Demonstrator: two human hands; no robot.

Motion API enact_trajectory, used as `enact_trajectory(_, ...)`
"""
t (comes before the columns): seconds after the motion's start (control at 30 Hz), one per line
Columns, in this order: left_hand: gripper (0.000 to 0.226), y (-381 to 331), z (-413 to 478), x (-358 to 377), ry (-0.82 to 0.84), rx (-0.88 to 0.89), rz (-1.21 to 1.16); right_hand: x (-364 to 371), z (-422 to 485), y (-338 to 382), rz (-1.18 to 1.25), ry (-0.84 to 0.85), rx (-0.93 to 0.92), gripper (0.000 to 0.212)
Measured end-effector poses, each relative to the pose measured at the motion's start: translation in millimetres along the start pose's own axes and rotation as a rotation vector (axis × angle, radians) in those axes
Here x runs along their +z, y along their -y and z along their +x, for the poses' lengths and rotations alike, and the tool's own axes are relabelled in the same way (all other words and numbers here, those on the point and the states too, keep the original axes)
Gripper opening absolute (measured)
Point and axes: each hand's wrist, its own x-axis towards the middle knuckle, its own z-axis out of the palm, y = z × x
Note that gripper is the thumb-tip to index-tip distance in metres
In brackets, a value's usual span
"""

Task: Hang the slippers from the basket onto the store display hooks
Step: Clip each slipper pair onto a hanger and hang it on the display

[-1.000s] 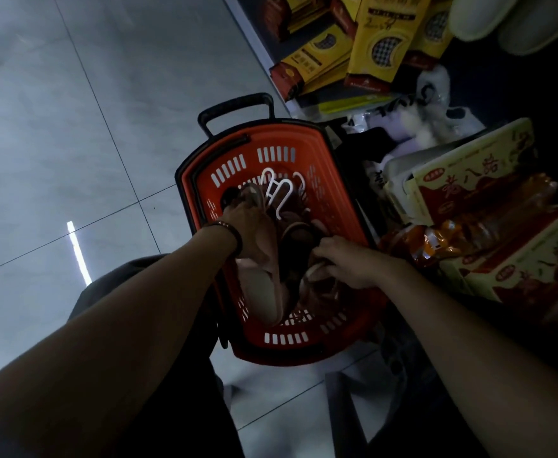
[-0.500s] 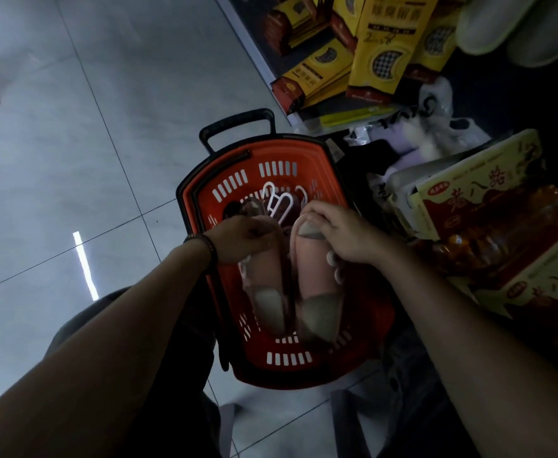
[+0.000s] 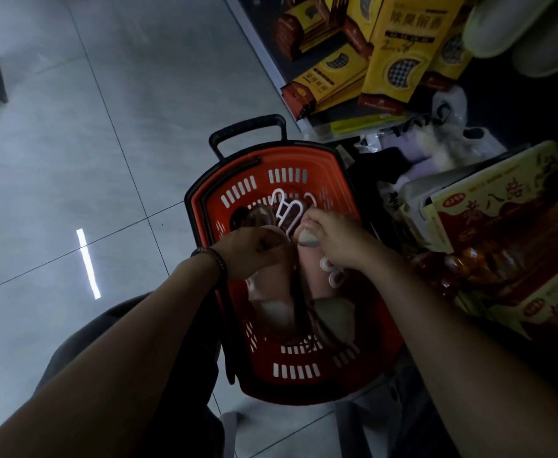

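— Where are the pink slippers?
— Side by side over the red basket. My left grip curls round one at its far end; my right grip clasps the other.

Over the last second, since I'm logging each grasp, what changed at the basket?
The right hand rose from lower in the basket and now grips a second pink slipper, lifted beside the first pink slipper. The left hand kept holding that first one; the basket and white hangers stayed.
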Motion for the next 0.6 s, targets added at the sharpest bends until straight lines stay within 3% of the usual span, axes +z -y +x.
enact_trajectory(0.27,0.040,-4.6,-5.0,-1.3,-0.101,-0.073,-0.173,11.0,5.9,3.9,-0.020,-0.017,0.049,0.021)
enact_trajectory(0.33,0.035,-7.5,-6.4,-1.1,-0.102,-0.075,-0.236,13.7,5.1,9.6,-0.013,-0.003,0.039,0.025)
enact_trajectory(0.5,0.041,-13.0,-10.4,3.8,0.008,-0.007,-0.143,18.4,8.5,15.9,0.028,0.020,0.038,0.023)
enact_trajectory(0.6,0.043,-15.3,-8.6,8.4,-0.012,0.012,-0.005,17.6,9.0,19.1,0.037,0.031,0.053,0.022)
